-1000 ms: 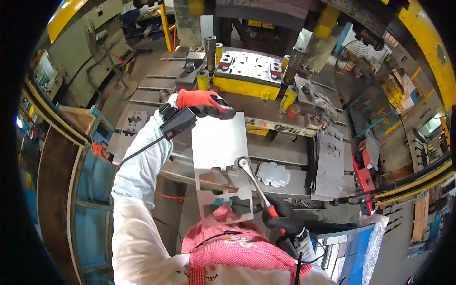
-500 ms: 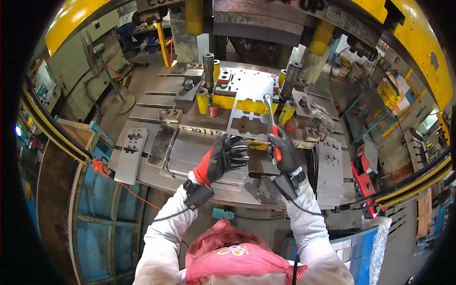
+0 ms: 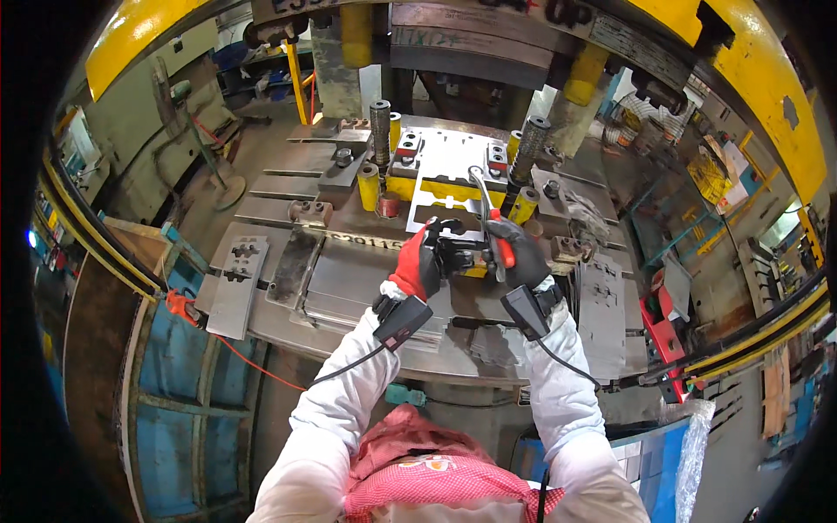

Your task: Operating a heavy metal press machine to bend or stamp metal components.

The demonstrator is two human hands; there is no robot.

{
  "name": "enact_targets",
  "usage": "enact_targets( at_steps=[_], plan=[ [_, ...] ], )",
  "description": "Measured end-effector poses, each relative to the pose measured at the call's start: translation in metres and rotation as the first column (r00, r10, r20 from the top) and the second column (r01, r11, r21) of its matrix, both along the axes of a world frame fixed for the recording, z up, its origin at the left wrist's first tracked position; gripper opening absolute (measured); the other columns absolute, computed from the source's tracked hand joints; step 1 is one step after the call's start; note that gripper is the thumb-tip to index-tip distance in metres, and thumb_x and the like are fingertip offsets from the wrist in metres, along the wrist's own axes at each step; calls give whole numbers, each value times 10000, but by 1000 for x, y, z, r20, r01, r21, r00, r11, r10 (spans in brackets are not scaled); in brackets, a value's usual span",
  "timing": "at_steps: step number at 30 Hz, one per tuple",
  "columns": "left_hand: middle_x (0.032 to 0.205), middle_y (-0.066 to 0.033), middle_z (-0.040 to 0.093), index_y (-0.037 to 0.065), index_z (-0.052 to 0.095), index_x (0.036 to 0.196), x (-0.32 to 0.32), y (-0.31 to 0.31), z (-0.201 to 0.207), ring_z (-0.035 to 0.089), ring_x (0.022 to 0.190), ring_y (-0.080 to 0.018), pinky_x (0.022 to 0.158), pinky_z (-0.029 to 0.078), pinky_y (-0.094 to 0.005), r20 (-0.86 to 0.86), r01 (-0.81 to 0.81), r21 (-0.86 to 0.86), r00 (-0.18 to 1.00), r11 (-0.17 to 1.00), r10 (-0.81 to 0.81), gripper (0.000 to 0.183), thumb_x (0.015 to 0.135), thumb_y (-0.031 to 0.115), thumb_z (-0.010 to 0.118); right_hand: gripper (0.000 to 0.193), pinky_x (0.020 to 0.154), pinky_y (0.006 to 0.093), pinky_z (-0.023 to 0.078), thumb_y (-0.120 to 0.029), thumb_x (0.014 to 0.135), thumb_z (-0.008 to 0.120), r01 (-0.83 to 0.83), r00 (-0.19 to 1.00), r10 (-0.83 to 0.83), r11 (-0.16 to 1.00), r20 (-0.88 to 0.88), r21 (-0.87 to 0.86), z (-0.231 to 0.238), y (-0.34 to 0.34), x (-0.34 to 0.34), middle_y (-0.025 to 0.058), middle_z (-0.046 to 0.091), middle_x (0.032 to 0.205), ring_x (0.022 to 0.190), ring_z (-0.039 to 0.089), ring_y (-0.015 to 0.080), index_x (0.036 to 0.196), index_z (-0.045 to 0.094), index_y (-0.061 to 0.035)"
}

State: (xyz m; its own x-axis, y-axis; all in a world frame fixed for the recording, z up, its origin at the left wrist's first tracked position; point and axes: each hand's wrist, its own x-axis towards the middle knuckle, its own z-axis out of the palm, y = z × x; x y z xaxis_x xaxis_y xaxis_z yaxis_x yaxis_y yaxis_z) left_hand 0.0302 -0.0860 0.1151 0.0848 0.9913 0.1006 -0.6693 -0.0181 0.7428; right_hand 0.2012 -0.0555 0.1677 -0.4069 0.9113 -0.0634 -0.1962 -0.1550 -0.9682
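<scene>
- Gripping the red-handled tool (image 3: 506, 253), my right hand (image 3: 521, 251) is closed around its handle; the ringed metal end points away from me, over the right side of the cut-out sheet (image 3: 450, 160).
- The sheet lies over the yellow-sided die block (image 3: 404, 188), its opened-out end toward me.
- My left hand (image 3: 429, 259), in a red and black glove, is at the sheet's near end, fingers bent; I cannot tell whether they are clamped on the edge, as the glove hides the contact.
- Obstructions: a dark post (image 3: 380, 131) stands left of the die and a second post (image 3: 530, 146) right of it, with a yellow cylinder (image 3: 369, 186) and another cylinder (image 3: 524, 206) nearer me.
- A stack of flat sheets (image 3: 366, 277) lies left of and below my left glove.
- Small cut pieces (image 3: 493, 345) lie on the bench between my wrists, in shadow.
- Further out: a punched sheet (image 3: 234, 292) at far left, more sheets (image 3: 602, 327) at right, and a red box (image 3: 663, 336) beyond them.
</scene>
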Motion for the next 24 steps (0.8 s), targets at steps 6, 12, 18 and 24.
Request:
enact_targets(
  at_steps=[6, 12, 18, 24],
  plan=[
    [898, -161, 617, 11, 511, 1083, 15, 2, 14, 632, 758, -237, 664, 527, -316, 133, -20, -122, 990, 992, 37, 398, 929, 342, 352, 247, 422, 228, 440, -226, 826, 525, -143, 976, 65, 909, 206, 391, -20, 27, 25, 18, 546, 739, 528, 535, 84, 1002, 522, -54],
    [898, -183, 617, -6, 515, 1056, 12, 3, 16, 625, 728, -261, 678, 528, -356, 236, 17, -210, 971, 978, 34, 380, 928, 312, 352, 329, 416, 227, 438, -237, 808, 521, -113, 986, 108, 993, 128, 36, 22, 2, 23, 42, 561, 748, 501, 509, 83, 1073, 481, -45],
    [921, -164, 621, 3, 530, 1039, 17, 0, 14, 631, 714, -265, 701, 523, -405, 174, -57, -209, 980, 976, 95, 372, 909, 309, 364, 490, 527, 234, 427, -291, 789, 551, 103, 991, -109, 991, 73, 86, -28, -102, 60, 21, 528, 767, 602, 499, 90, 1186, 429, -32],
    [878, -148, 617, 2, 537, 1017, 17, 1, 17, 630, 702, -262, 687, 528, -395, 207, -38, -212, 975, 976, 83, 347, 894, 298, 402, 627, 537, 256, 451, -147, 799, 554, 43, 999, -36, 976, 36, -211, -83, -246, 110, 98, 571, 925, 632, 530, 122, 1339, 260, -22]
  ],
)
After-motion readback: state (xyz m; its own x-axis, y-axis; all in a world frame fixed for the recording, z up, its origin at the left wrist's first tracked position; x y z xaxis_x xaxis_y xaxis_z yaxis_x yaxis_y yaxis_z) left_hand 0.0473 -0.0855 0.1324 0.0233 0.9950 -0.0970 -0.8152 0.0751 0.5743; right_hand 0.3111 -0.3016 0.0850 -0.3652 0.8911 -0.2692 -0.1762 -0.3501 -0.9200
